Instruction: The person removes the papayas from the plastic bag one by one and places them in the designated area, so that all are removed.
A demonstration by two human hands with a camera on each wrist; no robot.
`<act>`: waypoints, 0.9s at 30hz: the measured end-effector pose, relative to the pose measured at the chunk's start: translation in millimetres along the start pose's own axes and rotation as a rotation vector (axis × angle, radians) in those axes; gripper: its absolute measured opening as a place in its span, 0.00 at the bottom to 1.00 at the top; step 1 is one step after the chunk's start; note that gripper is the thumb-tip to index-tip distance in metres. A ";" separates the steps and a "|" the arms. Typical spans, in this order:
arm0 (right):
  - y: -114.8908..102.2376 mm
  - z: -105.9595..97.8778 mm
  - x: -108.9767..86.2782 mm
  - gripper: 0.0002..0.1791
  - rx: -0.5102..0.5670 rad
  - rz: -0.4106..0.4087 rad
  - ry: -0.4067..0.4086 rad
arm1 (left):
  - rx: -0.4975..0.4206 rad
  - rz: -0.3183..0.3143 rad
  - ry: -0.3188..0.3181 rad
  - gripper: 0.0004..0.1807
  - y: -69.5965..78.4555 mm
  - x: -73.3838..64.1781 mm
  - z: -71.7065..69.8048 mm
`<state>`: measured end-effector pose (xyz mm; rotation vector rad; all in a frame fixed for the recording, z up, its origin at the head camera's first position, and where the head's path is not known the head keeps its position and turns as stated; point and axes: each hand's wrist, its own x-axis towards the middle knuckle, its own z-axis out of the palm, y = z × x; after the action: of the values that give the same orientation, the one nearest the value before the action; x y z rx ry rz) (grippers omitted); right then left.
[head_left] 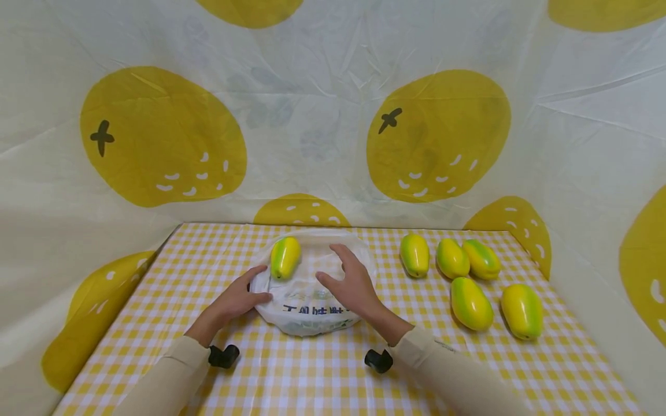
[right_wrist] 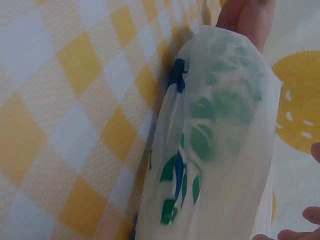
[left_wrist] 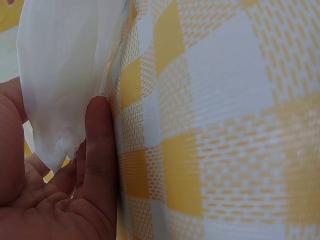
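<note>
A white plastic bag (head_left: 312,323) with dark and green print lies on the table, its mouth spread upward. Inside it, toward the left, is a yellow-green papaya (head_left: 285,257). My left hand (head_left: 236,297) is at the bag's left edge, thumb and fingers apart; in the left wrist view the bag's side (left_wrist: 65,75) lies between them. Over the bag's right part hangs my right hand (head_left: 355,283), fingers spread and holding nothing. In the right wrist view the bag's printed side (right_wrist: 215,130) hides part of the space beyond, and only some fingertips (right_wrist: 312,215) show at the right edge.
Several more papayas (head_left: 470,303) lie on the right side of the table. A yellow-and-white checked cloth (head_left: 307,381) covers the table. Behind it hangs a pale curtain (head_left: 307,127) with large yellow fruit prints.
</note>
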<state>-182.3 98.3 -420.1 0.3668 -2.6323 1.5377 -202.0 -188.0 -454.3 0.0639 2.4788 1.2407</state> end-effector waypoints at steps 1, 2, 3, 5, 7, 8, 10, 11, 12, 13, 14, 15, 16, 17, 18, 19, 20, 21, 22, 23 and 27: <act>-0.5 2.1 1.4 0.39 0.009 0.006 -0.002 | -0.001 0.000 -0.001 0.46 0.1 0.1 0.1; -1.0 4.3 2.5 0.39 0.015 0.005 -0.003 | -0.005 -0.002 -0.001 0.46 0.3 0.2 0.0; -1.9 6.4 3.8 0.39 0.022 0.010 -0.005 | -0.006 -0.002 -0.003 0.46 0.2 0.2 0.2; -3.2 10.8 6.3 0.39 0.023 0.018 -0.007 | -0.012 -0.004 -0.004 0.46 0.5 0.1 0.3; -4.7 14.8 8.5 0.39 0.029 0.030 -0.012 | -0.022 -0.007 -0.004 0.46 1.0 0.0 0.4; -5.9 16.8 9.5 0.39 0.036 0.038 -0.014 | -0.026 -0.008 -0.004 0.46 1.1 0.0 0.5; -7.2 20.7 11.9 0.39 0.055 0.058 -0.020 | -0.027 -0.008 -0.004 0.46 0.8 0.0 0.8; -7.8 22.7 12.9 0.39 0.069 0.069 -0.024 | -0.030 -0.008 -0.005 0.46 0.5 -0.1 0.8; -8.4 24.7 14.1 0.39 0.085 0.079 -0.028 | -0.030 -0.006 -0.004 0.46 0.6 -0.2 0.8; -9.1 26.8 15.5 0.39 0.101 0.090 -0.032 | -0.028 -0.003 -0.004 0.46 0.4 -0.4 0.8; -9.6 28.9 16.8 0.39 0.114 0.102 -0.036 | -0.027 0.000 -0.004 0.46 0.2 -0.6 0.8; -9.6 31.1 18.5 0.39 0.123 0.113 -0.039 | -0.025 0.004 -0.005 0.46 0.1 -0.9 0.7; -9.5 33.2 20.3 0.39 0.132 0.124 -0.042 | -0.023 0.009 -0.005 0.46 0.3 -1.0 0.4; -10.4 34.9 21.7 0.39 0.138 0.138 -0.043 | -0.020 0.011 -0.004 0.46 0.4 -1.2 0.2; -11.2 36.6 23.5 0.40 0.145 0.151 -0.043 | -0.017 0.013 -0.003 0.46 0.5 -1.4 0.0; -12.0 38.4 25.3 0.40 0.148 0.170 -0.041 | -0.015 0.015 -0.002 0.46 0.4 -1.6 -0.2; -12.5 40.2 27.3 0.40 0.150 0.189 -0.040 | -0.014 0.017 -0.003 0.46 0.3 -1.6 -0.4; -13.3 41.9 29.1 0.40 0.152 0.206 -0.037 | -0.014 0.019 -0.003 0.46 0.2 -1.6 -0.6; -14.3 43.5 30.8 0.41 0.154 0.222 -0.035 | -0.013 0.019 -0.003 0.46 0.3 -1.6 -0.8; -15.5 45.1 32.4 0.41 0.157 0.239 -0.032 | -0.012 0.018 -0.001 0.46 0.2 -1.6 -1.0; -17.0 53.3 38.6 0.40 0.152 0.278 -0.023 | -0.010 0.010 -0.002 0.46 0.5 -1.5 -1.7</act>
<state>-212.6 37.6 -425.1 0.0256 -2.6832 1.8294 -201.2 -189.3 -452.6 0.0747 2.4737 1.2567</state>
